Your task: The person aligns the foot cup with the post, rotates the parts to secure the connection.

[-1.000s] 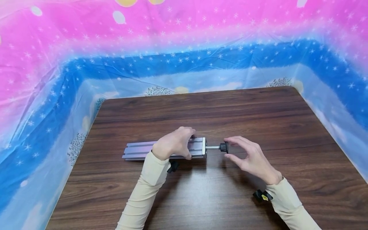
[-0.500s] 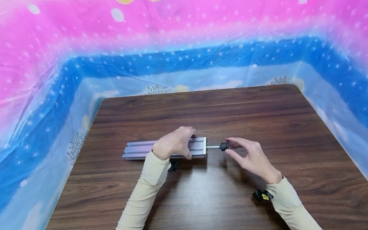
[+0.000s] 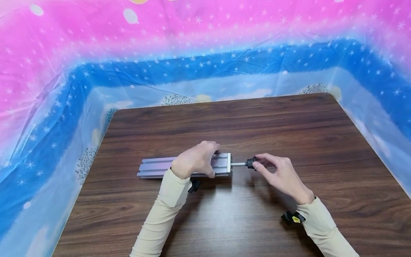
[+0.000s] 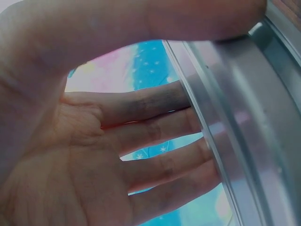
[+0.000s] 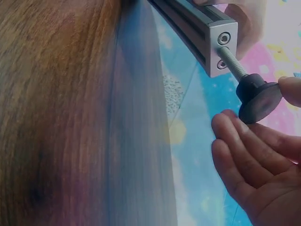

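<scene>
A silver aluminium profile [image 3: 156, 166] lies across the table, its grooved side up. My left hand [image 3: 196, 160] grips it from above near its right end, thumb on the near side and fingers on the far side. In the left wrist view, several straight fingers [image 4: 155, 136] reach the profile's face. From the end plate [image 5: 214, 52], fixed by two screws, sticks out a threaded rod [image 5: 233, 62] carrying a black levelling foot [image 5: 257, 100]. My right hand [image 3: 283, 175] pinches the foot's round base between thumb and fingers.
The dark wood-grain table [image 3: 289, 125] has rounded far corners. Around it hangs a pink and blue cloth [image 3: 205, 64] with a snowflake pattern. A black wrist camera [image 3: 290, 217] sits at the right cuff, and another [image 3: 194, 186] at the left.
My right thumb and fingers have closed from a loose spread onto the levelling foot, the thumb rising along its rim. The left hand and the profile stay in place.
</scene>
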`<move>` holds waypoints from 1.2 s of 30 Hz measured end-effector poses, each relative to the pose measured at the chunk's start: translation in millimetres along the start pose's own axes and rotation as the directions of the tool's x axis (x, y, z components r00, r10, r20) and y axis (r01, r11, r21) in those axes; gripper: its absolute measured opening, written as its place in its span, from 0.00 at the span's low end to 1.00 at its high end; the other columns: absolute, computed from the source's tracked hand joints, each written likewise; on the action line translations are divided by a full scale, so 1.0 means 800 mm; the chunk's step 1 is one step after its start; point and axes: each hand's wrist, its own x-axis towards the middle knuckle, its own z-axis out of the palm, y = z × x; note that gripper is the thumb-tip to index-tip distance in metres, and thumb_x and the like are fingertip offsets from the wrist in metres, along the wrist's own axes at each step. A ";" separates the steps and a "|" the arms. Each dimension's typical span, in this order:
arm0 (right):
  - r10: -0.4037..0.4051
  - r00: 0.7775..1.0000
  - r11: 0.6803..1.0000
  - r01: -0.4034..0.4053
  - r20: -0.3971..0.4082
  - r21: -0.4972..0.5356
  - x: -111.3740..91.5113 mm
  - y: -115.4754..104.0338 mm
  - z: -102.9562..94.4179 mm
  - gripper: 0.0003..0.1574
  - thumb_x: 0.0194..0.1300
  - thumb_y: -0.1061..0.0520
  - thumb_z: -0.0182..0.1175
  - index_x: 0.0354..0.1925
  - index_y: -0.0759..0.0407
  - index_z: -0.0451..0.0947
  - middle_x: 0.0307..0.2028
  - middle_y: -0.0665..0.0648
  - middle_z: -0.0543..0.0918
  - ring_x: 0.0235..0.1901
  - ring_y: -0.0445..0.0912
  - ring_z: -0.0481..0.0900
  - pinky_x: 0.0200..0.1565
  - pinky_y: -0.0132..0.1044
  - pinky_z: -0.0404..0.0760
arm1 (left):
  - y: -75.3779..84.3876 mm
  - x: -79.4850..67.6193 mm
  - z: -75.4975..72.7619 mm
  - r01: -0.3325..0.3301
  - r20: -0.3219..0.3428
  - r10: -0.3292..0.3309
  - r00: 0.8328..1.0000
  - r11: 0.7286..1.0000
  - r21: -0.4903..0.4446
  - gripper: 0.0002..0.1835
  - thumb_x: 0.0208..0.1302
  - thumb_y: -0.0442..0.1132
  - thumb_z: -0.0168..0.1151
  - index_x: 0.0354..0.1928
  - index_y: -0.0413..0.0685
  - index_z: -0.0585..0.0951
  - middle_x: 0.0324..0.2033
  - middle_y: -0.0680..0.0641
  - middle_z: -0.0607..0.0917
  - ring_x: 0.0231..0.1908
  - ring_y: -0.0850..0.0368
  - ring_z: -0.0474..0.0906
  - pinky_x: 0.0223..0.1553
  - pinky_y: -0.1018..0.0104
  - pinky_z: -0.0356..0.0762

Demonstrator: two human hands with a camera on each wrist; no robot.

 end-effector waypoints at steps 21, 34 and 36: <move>-0.340 0.938 0.940 0.336 -0.076 -0.055 0.001 0.006 0.002 0.38 0.49 0.65 0.77 0.61 0.59 0.80 0.54 0.56 0.86 0.54 0.47 0.83 0.61 0.21 0.70 | -0.004 0.001 -0.001 0.014 -0.008 -0.014 1.000 1.000 0.011 0.29 0.38 0.32 0.80 0.46 0.40 0.80 0.39 0.48 0.81 0.37 0.54 0.73 0.41 0.62 0.76; -0.245 0.968 0.969 0.244 -0.049 -0.036 0.000 0.004 0.000 0.32 0.54 0.59 0.76 0.59 0.55 0.81 0.50 0.51 0.87 0.50 0.45 0.85 0.57 0.22 0.72 | -0.004 -0.001 -0.001 0.014 0.006 -0.014 1.000 1.000 -0.028 0.30 0.39 0.32 0.80 0.50 0.39 0.81 0.40 0.48 0.81 0.37 0.54 0.74 0.39 0.63 0.76; -0.233 0.972 0.972 0.231 -0.042 -0.039 0.000 0.004 0.001 0.32 0.55 0.58 0.76 0.59 0.54 0.81 0.50 0.50 0.87 0.49 0.43 0.85 0.56 0.22 0.74 | -0.005 -0.001 -0.002 0.016 0.007 -0.016 1.000 0.999 -0.028 0.30 0.39 0.32 0.80 0.50 0.39 0.81 0.40 0.48 0.81 0.37 0.54 0.74 0.40 0.63 0.76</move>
